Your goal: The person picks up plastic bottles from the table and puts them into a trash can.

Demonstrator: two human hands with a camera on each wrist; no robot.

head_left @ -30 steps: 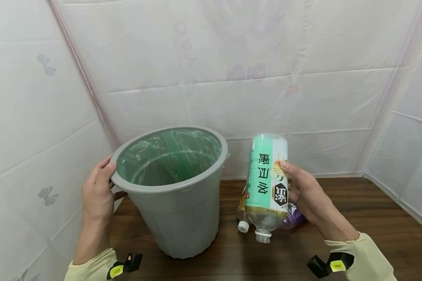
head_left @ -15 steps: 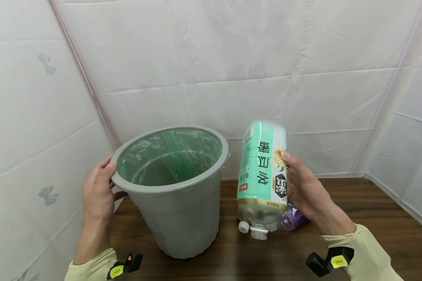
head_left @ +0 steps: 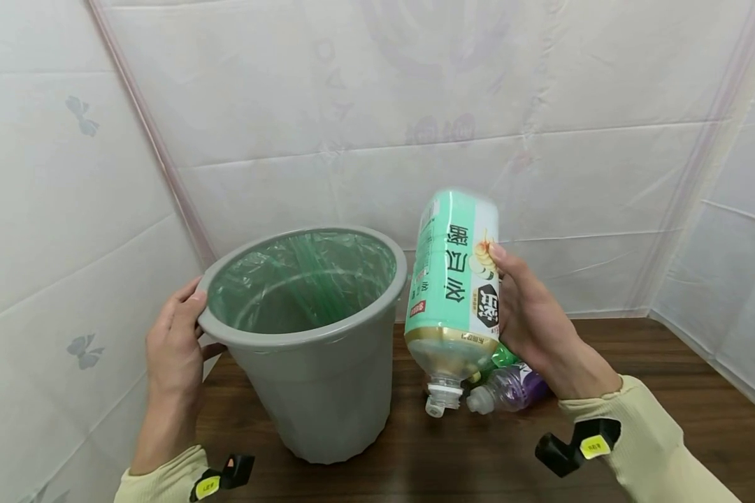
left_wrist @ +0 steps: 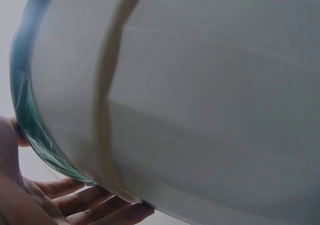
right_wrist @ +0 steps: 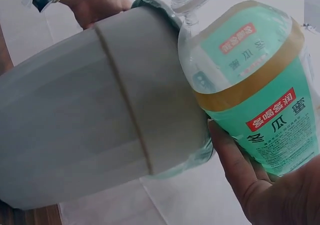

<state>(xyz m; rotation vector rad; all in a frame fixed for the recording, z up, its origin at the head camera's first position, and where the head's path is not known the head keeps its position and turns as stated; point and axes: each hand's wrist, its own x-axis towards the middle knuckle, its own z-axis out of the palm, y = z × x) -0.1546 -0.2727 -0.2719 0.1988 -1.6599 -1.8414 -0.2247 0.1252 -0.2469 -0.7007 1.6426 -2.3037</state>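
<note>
A grey trash can (head_left: 327, 391) with a green plastic liner (head_left: 314, 279) stands on the table, tilted slightly in the head view. My left hand (head_left: 179, 349) grips its rim at the left, thumb on top and fingers beneath. To the right of the can, my right hand (head_left: 537, 328) holds a large clear bottle (head_left: 456, 279) with a mint-green label, neck down and uncapped. In the right wrist view the fingers (right_wrist: 232, 160) wrap the label of that bottle. Below it lie a bottle with a purple label (head_left: 519, 388) and a green item (head_left: 502, 358), partly hidden.
The dark wooden table (head_left: 642, 391) extends to the right. White sheeting (head_left: 591, 195) encloses the table at the back and both sides. Black wrist-camera mounts (head_left: 579, 447) sit on the sleeves.
My right hand has lifted the mint-green bottle up and to the left, toward the can, tilting it. More of the purple bottle and the green item now shows. The left hand keeps its place.
</note>
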